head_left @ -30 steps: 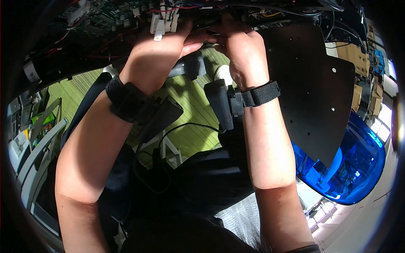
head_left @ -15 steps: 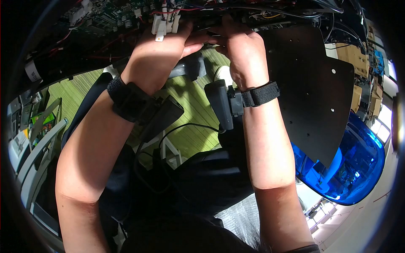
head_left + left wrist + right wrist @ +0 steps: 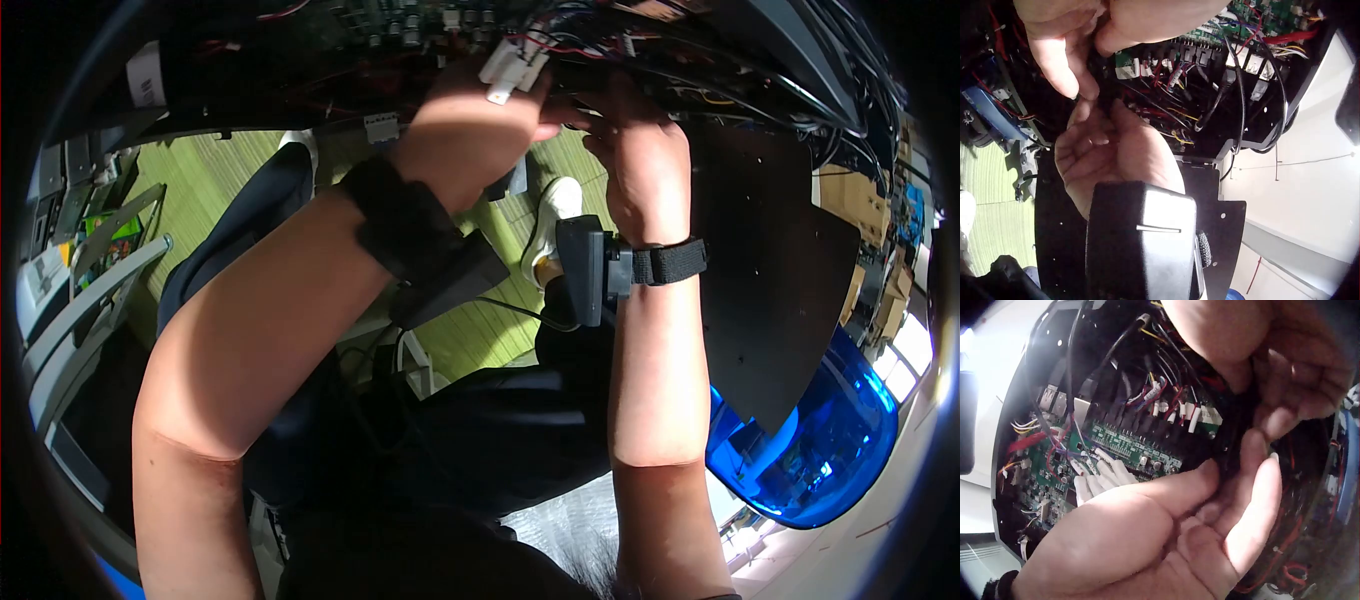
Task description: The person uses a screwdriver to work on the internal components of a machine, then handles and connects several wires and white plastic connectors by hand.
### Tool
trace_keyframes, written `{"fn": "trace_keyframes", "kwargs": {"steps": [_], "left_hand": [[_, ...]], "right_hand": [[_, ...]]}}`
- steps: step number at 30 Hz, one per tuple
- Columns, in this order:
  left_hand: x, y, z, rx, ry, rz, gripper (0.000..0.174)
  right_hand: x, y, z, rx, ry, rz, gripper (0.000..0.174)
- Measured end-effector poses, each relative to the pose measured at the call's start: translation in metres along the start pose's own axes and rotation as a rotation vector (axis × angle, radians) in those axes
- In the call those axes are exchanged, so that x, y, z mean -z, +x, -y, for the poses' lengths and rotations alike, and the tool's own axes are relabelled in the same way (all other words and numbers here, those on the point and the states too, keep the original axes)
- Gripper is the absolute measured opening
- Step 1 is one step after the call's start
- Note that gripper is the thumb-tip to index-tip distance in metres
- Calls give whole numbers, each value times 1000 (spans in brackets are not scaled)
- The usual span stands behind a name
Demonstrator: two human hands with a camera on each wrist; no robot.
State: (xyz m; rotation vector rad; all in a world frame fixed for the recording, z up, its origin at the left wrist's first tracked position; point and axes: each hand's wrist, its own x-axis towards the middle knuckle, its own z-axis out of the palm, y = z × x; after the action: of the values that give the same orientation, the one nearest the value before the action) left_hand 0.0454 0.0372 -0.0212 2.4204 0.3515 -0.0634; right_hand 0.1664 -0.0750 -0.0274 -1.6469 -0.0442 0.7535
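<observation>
My left hand (image 3: 468, 130) and right hand (image 3: 652, 175) reach into an opened black housing full of electronics. In the right wrist view, the left hand (image 3: 1166, 531) comes from below, thumb and fingers bent around a dark gap. Facing it from above is the right hand (image 3: 1285, 356), its fingers curled inward, and the fingertips of both hands come together. Dark shadow hides that spot, so I cannot tell what they hold. White plug connectors (image 3: 515, 70) on wires overlap the back of the left hand. Beside the hands lies a green circuit board (image 3: 1116, 447) with cables.
A black metal panel (image 3: 770, 270) with small holes hangs right of the right forearm. Beyond it is a glossy blue shell (image 3: 820, 440). Black cables (image 3: 1241, 94) run along the housing's edge. Below are a green floor (image 3: 400, 320) and a shoe (image 3: 555, 220).
The head view has shifted, so hands, connectors and panel appear farther right and lower. My left forearm slants more to the right. Both hands stay close together inside the housing.
</observation>
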Motion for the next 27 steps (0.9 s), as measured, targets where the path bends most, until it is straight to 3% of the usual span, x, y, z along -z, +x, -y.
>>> {"fn": "trace_keyframes", "kwargs": {"steps": [3,4,8,10,14,17,19,23,25,27], "left_hand": [[10,1,-13,91,159,82,41],[-1,0,-7,68,120,-48,40],[-14,6,8,5,-2,-111,38],[-22,12,11,180,-539,1,41],[-21,10,11,137,-422,-52,47],[-21,11,9,232,-581,-9,47],[-22,10,9,153,-592,-103,47],[-24,14,10,132,-506,-68,46],[-30,11,13,67,-686,-102,46],[-28,12,8,121,-729,-109,46]], "right_hand": [[0,2,-1,36,-41,0,26],[0,3,0,27,-59,1,26],[0,4,-1,22,-129,73,27],[-3,4,-2,62,-15,31,23],[-4,5,0,62,-39,24,23],[-4,3,1,45,-116,23,30],[-2,5,-1,55,-83,39,30],[-3,4,1,109,-162,-18,29],[-2,3,2,79,-149,-29,28],[-3,3,0,86,-123,-34,27]]}}
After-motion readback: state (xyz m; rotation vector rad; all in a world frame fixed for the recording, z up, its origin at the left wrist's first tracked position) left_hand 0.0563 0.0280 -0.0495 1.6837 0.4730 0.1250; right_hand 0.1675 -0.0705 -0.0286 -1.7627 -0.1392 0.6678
